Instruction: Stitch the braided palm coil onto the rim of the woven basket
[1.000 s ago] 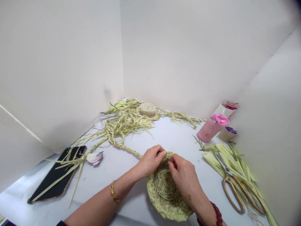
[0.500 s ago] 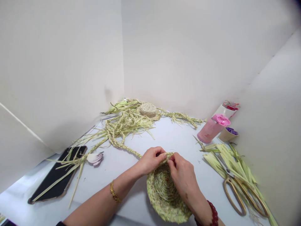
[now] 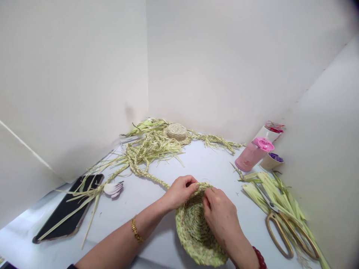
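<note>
at the far left a dark phone (image 3: pixel 67 213) lies flat on the white table (image 3: pixel 146 228), with loose pale green strands (image 3: pixel 67 220) spread across it. just to its right is a small white and purple shell-like item (image 3: pixel 113 189), beside the braid's frayed end. behind these, a heap of braided and loose straw (image 3: pixel 153 147) sits near the corner of the walls, and a small woven straw hat (image 3: pixel 177 131) rests at its right side. a long plait (image 3: pixel 151 177) runs from the heap toward the person's left hand (image 3: pixel 182 191).

that hand, a gold bracelet (image 3: pixel 136 229) at its wrist, is clamped on the far rim of a round woven straw piece (image 3: pixel 193 231), which is at the near middle of the table, its coiled hollow facing the person. the right hand (image 3: pixel 220 211) has its fingers pinched together at the same rim, just beside the left; whether they grip a strand cannot be told. a dark red beaded bracelet (image 3: pixel 258 257) is on that wrist.

farther right stand a pink bottle (image 3: pixel 249 155), a white container (image 3: pixel 266 133) with red thread and a beige cup (image 3: pixel 270 161) with purple contents. nearer, gold-handled scissors (image 3: pixel 291 228) lie over green husks (image 3: pixel 276 190).
</note>
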The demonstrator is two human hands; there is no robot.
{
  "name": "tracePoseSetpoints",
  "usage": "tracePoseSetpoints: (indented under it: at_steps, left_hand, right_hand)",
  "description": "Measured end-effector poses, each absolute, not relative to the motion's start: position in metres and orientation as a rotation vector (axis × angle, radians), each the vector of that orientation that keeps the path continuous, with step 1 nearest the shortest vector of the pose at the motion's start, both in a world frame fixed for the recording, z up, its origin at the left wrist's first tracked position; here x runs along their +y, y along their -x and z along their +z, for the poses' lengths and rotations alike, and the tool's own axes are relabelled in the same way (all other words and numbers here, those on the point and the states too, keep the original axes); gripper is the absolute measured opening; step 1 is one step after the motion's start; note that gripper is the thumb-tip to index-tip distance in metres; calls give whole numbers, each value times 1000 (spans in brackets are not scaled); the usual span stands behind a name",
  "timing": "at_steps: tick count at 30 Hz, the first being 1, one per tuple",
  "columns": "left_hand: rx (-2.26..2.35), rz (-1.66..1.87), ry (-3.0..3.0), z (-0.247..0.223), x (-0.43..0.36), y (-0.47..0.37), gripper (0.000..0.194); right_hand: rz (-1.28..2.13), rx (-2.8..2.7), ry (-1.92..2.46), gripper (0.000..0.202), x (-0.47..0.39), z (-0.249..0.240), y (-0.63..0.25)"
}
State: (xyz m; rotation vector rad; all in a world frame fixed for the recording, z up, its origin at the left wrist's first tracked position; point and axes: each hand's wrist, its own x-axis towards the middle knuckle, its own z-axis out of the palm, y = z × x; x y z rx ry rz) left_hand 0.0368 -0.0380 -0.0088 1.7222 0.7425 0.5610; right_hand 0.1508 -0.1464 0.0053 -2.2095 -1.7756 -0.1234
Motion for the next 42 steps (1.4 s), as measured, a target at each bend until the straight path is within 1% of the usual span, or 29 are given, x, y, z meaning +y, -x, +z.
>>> tracePoseSetpoints:
  at_steps: [4,11,15,17,19,22,24,30,32,35,37,40,41,42]
  left_hand:
    - [734,512,-1654,-7,-38,-36,19]
    - [726,525,-1689,-9,-37,-36,21]
    - [734,558,-1743,-11,-37,-36,22]
    - [745,593,-1787,-11,-38,-37,23]
    - [756,622,-1832,-11,-39,-37,24]
    - [774,627,-1861,-8,-40,-37,23]
    - [785,619,-1861,-6,-41,-36,21]
    - [771,632,-1868,-9,-40,-37,18]
    - [776,626,-1874,-10,-40,-36,17]
    - [750,597,-1882,-8,-41,-36,18]
    - [732,587,-1880,-6,-41,-36,19]
    - [737,572,-1881,-7,-40,-36,21]
    - [738,567,-1883,-8,-39,-36,21]
    - [739,562,-1886,-8,-39,-36,22]
  right_hand:
    - [-122,-1727,2216,21,-140,4,-149]
    - [-148,-1718,2239,19,-138,0,-150]
    - [-198,-1793,2149,13,-137,13,-161]
    - [-224,-1776,2081,14,-130,24,-168]
    - [-65,-1757,2010,16,-118,34,-174]
    - [404,-1735,1918,13,-99,42,-180]
    - [601,-1691,1898,11,-91,43,-183]
    - [755,-1737,1805,7,-80,38,-188]
    - [809,-1645,1696,8,-75,36,-187]
    - [775,-1443,1549,11,-64,38,-184]
    - [865,-1310,1426,16,-56,44,-182]
    - [1158,-1216,1309,24,-47,60,-185]
    - [1164,-1247,1342,26,-46,68,-190]
    - [1055,-1298,1408,26,-44,78,-197]
